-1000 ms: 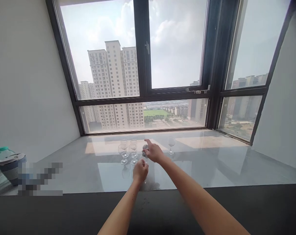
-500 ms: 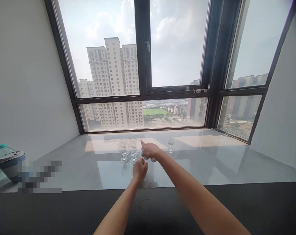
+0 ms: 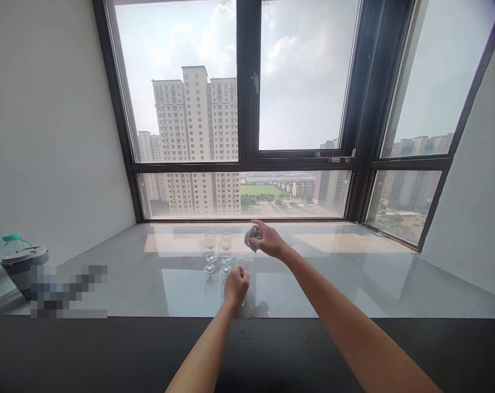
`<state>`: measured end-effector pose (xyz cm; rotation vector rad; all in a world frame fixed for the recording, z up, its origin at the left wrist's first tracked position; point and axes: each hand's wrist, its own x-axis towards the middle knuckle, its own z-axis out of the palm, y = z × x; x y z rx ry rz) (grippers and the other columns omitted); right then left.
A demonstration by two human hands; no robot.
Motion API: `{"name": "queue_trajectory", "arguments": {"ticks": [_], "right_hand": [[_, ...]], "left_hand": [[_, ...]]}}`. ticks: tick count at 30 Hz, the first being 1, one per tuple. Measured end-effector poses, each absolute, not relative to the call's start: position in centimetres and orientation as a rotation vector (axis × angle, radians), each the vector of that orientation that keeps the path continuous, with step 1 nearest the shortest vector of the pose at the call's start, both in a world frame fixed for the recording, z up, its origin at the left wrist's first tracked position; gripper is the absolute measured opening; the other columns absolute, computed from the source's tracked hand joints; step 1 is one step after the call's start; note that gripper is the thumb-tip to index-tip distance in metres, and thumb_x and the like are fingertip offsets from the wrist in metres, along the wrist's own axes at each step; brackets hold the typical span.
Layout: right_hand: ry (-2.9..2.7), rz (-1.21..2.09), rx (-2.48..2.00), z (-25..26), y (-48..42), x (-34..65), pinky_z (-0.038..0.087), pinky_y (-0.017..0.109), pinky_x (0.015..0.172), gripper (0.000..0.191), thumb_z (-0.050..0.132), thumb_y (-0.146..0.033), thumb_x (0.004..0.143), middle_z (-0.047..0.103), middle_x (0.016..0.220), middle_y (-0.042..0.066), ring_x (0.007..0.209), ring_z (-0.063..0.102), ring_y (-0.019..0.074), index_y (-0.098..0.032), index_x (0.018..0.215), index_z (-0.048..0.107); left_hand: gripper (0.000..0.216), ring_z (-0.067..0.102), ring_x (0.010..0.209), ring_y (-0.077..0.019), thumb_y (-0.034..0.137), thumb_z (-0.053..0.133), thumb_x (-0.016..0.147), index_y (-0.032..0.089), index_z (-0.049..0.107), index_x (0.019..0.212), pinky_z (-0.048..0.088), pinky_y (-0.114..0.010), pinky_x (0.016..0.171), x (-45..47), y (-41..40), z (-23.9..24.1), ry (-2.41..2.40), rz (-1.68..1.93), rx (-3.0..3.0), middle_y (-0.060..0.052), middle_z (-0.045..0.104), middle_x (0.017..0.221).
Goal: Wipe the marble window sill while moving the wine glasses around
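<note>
My left hand (image 3: 236,284) is closed around the lower part of a clear stemmed glass (image 3: 245,260), whose bowl rises above my fingers; its foot is mostly hidden. Just above and to the right, my right hand (image 3: 267,240) grips a crumpled grey cloth (image 3: 252,238), held apart from the glass. Left of my hands stand several more stemmed glasses (image 3: 208,250) in a tight group, upright on the shiny grey sill. One further glass (image 3: 289,239) is largely covered by my right wrist and forearm.
The glossy window sill (image 3: 354,278) ends at a dark front edge. At the far left are a dark cup with a lid (image 3: 24,267) and a bottle with a green cap (image 3: 12,243), beside a blurred-out patch. A dark window frame (image 3: 247,166) runs behind the glasses.
My right hand has lifted up and away from the glass with the cloth, so the bowl now shows. My left hand keeps hold of the glass. The view has shifted slightly.
</note>
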<state>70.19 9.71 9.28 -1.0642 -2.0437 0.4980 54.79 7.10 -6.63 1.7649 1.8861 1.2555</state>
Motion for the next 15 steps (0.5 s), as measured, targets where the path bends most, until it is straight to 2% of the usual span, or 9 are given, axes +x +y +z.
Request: {"name": "queue_trajectory", "arguments": {"ticks": [4, 8, 12, 15], "right_hand": [[-1.974, 0.893, -1.111, 9.4, 10.0, 71.3, 0.047, 0.033, 0.075, 0.063, 0.066, -0.032, 0.072, 0.061, 0.112, 0.013, 0.091, 0.058, 0.0225, -0.017, 0.131, 0.049], [-1.782, 1.204, -0.950, 8.9, 9.5, 71.9, 0.051, 0.035, 0.075, 0.058, 0.051, -0.033, 0.081, 0.060, 0.112, 0.011, 0.094, 0.060, 0.0231, -0.020, 0.136, 0.037], [-1.632, 1.149, -0.836, 8.6, 9.5, 71.3, 0.051, 0.035, 0.075, 0.048, 0.028, -0.033, 0.090, 0.058, 0.115, 0.012, 0.102, 0.060, 0.0235, -0.021, 0.137, 0.029], [-1.676, 1.112, -0.929, 8.1, 9.7, 70.3, 0.052, 0.034, 0.073, 0.045, 0.030, -0.032, 0.090, 0.060, 0.109, 0.010, 0.096, 0.061, 0.0221, -0.020, 0.133, 0.034]], "left_hand": [[0.014, 0.043, 0.058, -0.0119, 0.023, 0.049, 0.078, 0.021, 0.041, 0.067, 0.024, -0.023, 0.056, 54.8, 7.2, -6.7, 1.885, 1.255, 1.759, 0.002, 0.049, 0.062], [0.012, 0.045, 0.058, -0.0122, 0.022, 0.049, 0.079, 0.021, 0.043, 0.069, 0.025, -0.023, 0.056, 54.9, 7.1, -6.7, 1.896, 1.236, 1.766, 0.002, 0.051, 0.062], [0.011, 0.046, 0.058, -0.0123, 0.021, 0.048, 0.080, 0.021, 0.045, 0.069, 0.025, -0.023, 0.056, 54.9, 7.0, -6.5, 1.893, 1.216, 1.781, 0.002, 0.051, 0.062], [0.010, 0.045, 0.058, -0.0120, 0.021, 0.048, 0.079, 0.021, 0.045, 0.069, 0.025, -0.023, 0.056, 54.9, 7.0, -6.5, 1.904, 1.218, 1.777, 0.002, 0.051, 0.062]]}}
